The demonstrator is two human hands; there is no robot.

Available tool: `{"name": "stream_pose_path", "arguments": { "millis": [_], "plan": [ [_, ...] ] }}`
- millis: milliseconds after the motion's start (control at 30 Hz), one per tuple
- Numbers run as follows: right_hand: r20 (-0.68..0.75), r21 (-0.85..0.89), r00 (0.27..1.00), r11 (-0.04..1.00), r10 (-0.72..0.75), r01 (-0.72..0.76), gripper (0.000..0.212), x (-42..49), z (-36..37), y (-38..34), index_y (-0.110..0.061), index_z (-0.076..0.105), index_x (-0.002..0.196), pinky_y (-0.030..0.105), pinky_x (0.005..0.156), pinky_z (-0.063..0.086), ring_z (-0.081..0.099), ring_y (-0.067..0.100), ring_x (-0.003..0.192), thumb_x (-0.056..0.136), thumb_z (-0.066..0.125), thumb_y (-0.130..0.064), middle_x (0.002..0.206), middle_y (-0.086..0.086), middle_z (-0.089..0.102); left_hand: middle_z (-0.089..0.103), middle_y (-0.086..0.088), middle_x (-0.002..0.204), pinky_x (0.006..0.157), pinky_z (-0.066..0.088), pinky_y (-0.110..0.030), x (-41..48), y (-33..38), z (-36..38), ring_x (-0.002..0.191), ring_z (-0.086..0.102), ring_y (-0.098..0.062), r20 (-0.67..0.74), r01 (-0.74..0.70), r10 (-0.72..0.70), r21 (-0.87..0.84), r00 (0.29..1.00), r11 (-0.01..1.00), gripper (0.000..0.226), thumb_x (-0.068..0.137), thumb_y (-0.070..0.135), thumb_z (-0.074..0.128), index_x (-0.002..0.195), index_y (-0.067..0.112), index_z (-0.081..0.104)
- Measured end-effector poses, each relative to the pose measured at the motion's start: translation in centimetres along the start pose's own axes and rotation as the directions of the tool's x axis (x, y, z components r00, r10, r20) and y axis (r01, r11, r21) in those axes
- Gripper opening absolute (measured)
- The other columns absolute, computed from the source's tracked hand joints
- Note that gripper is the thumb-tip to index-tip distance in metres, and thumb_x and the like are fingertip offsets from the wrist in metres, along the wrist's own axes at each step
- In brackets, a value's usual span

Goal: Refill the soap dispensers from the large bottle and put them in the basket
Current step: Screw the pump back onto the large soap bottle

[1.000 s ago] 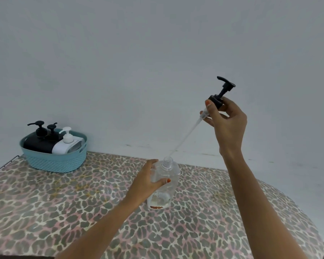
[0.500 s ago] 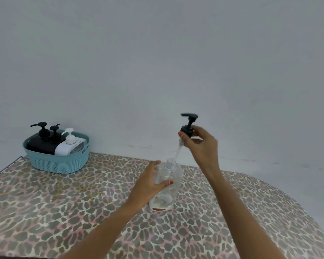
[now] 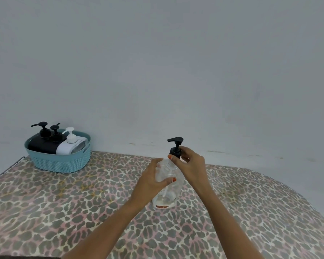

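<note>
Right hand (image 3: 192, 166), pump (image 3: 175, 146); left hand (image 3: 151, 181), bottle (image 3: 173, 193)

Rear boundary: a plain wall (image 3: 157, 62), pale grey-white and matte, spans the full width of the view. Lighting is soft and even, and shadows on the surfaces are faint. In the wall's lower band, a line of small dark scuff marks (image 3: 212, 151) runs just above the far table edge.

Work surface: a table (image 3: 45, 212) covered with a leopard-print cloth in grey, tan and pink. Its right end is rounded. At the left edge, a thin metal wire frame (image 3: 7, 169) shows beside the cloth.
</note>
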State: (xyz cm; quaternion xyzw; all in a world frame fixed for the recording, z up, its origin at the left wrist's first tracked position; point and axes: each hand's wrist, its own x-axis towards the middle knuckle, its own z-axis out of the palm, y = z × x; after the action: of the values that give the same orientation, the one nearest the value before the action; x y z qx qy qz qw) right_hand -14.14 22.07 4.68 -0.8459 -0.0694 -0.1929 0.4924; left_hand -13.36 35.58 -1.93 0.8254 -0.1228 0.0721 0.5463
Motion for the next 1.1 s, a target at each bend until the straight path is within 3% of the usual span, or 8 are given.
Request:
{"name": "stream_pose_path", "arguments": {
  "millis": [100,300,467,600,733,867,933,1100],
  "plan": [
    [0.018,-0.02,1.0,1.0,0.02,-0.019,0.027,-0.5,0.4,0.7,-0.018,0.064,0.104,0.003,0.076,0.039,0.055,0.0,0.087,0.079,0.069,-0.028,0.086,-0.016,0.06,0.051,0.01,0.12,0.085,0.04,-0.02,0.0,-0.1,0.0,0.108,0.051,-0.008,-0.002,-0.006,0.006,-0.003,1.0,1.0,0.065,0.071,0.045,0.072,0.125,0.033,0.038],
    [-0.041,0.084,0.991,0.989,0.124,-0.12,0.03,-1.0,1.6,1.2,-0.018,0.053,0.094,0.008,0.07,0.039,0.055,0.005,0.091,0.076,0.072,-0.031,0.091,-0.01,0.061,0.05,0.007,0.121,0.09,0.042,-0.025,0.0,-0.1,0.1,0.11,0.05,-0.011,-0.003,-0.003,0.003,0.01,1.0,1.0,0.066,0.072,0.044,0.072,0.127,0.03,0.038],
    [0.091,0.212,0.99,0.969,0.108,-0.125,0.047,-0.6,0.8,1.1,-0.023,0.047,0.127,0.021,0.097,0.036,0.046,0.0,0.116,0.083,0.065,-0.021,0.122,-0.013,0.052,0.051,0.009,0.122,0.09,0.042,-0.025,0.0,-0.2,0.0,0.109,0.052,-0.01,0.007,-0.003,0.003,-0.005,1.0,1.0,0.066,0.071,0.047,0.072,0.126,0.032,0.038],
    [0.156,0.279,0.987,0.957,0.039,-0.082,0.032,-0.2,-0.5,0.8,-0.03,0.06,0.102,0.014,0.087,0.046,0.06,-0.001,0.099,0.086,0.058,-0.003,0.104,-0.004,0.067,0.052,0.009,0.12,0.091,0.044,-0.028,0.2,-0.5,0.0,0.109,0.052,-0.011,0.012,0.009,-0.009,-0.012,1.0,1.0,0.066,0.07,0.049,0.072,0.125,0.033,0.039],
    [0.093,0.242,0.994,0.967,0.064,-0.085,0.025,0.8,-0.2,1.3,-0.016,0.064,0.094,0.033,0.087,0.051,0.066,0.013,0.093,0.074,0.073,-0.005,0.095,0.003,0.07,0.054,0.008,0.119,0.092,0.048,-0.033,0.2,-0.8,0.1,0.107,0.054,-0.01,0.014,0.011,-0.011,-0.02,1.0,1.0,0.068,0.067,0.055,0.071,0.123,0.035,0.039],
    [-0.018,0.149,0.996,0.985,0.089,-0.085,0.036,0.6,1.2,1.1,-0.02,0.049,0.087,0.014,0.068,0.045,0.058,0.01,0.084,0.069,0.079,-0.017,0.089,-0.009,0.059,0.052,0.008,0.119,0.08,0.041,-0.014,0.3,-0.4,0.1,0.105,0.052,-0.009,0.0,0.001,-0.001,-0.001,1.0,1.0,0.063,0.071,0.045,0.072,0.124,0.032,0.04],
    [-0.028,0.125,0.997,0.99,0.075,-0.071,0.042,0.5,1.7,0.9,-0.017,0.045,0.093,0.01,0.064,0.04,0.05,0.009,0.081,0.069,0.079,-0.018,0.088,-0.01,0.051,0.051,0.008,0.12,0.082,0.041,-0.016,0.3,-0.3,0.0,0.107,0.051,-0.009,-0.001,-0.007,0.007,-0.001,1.0,1.0,0.063,0.071,0.045,0.072,0.124,0.032,0.04],
    [0.23,0.264,0.97,0.954,0.082,-0.143,0.049,0.4,0.9,1.0,-0.017,0.042,0.13,0.023,0.096,0.042,0.049,0.006,0.116,0.085,0.063,-0.015,0.123,-0.007,0.053,0.052,0.01,0.12,0.086,0.042,-0.023,0.4,-0.4,-0.1,0.109,0.051,-0.008,0.001,0.011,-0.011,-0.01,1.0,1.0,0.064,0.07,0.047,0.072,0.124,0.034,0.038]
  ]
}}
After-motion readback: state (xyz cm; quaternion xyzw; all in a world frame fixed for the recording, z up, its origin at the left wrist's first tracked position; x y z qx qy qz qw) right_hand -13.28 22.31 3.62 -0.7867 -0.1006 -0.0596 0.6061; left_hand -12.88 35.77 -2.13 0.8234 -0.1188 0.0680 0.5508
